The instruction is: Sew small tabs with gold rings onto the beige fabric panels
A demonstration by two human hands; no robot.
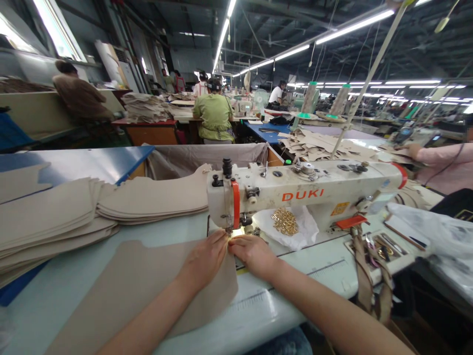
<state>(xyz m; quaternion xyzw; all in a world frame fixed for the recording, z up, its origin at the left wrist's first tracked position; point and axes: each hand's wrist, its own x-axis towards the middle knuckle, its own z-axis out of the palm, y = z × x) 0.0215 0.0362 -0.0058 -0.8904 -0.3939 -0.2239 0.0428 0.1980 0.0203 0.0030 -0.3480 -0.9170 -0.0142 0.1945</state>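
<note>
Beige panel point(148, 271), flat, long axis slanting toward sewing machine point(306, 185)

The fabric piece point(140, 271) was plain greyish beige. The sewing machine point(266, 195) was off-white, with orange letters point(284, 196) and an orange-red band point(235, 204). The desk point(273, 313) was pale green with dark ruler marks point(328, 266). The metal fittings point(284, 221) were golden.

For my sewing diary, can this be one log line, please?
left hand: on beige panel; right hand: by sewing machine; gold pieces: on white sheet
</note>
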